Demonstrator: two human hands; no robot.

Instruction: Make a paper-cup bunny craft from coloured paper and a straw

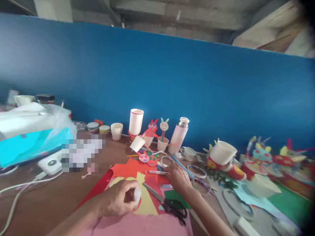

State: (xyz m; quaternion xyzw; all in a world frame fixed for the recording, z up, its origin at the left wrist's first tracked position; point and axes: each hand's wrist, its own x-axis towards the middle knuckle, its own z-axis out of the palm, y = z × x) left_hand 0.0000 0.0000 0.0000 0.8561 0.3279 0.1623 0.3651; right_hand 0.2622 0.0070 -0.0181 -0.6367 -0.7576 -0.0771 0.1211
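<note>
My left hand (120, 198) is curled closed over the paper sheets, round a small white object (137, 195) whose kind I cannot make out. My right hand (178, 177) reaches over the craft supplies with its fingers stretched forward, blurred at the tips. Close to those fingers are a roll of tape (166, 161) and a white marker with a pink end (157, 172); whether they touch is unclear. Between my hands lie scissors (169, 204) with black handles, on yellow paper (149, 200) and red paper (126, 168). Pink paper (137, 226) spreads along the front.
Behind stand a stack of paper cups (136, 121), paper-cup figures (153, 129), a tilted cup (137, 143) and a thermos (179, 135). More decorated cups (222, 153) are at right. A plastic bag (36, 131) and a white device with a cable (51, 162) lie left.
</note>
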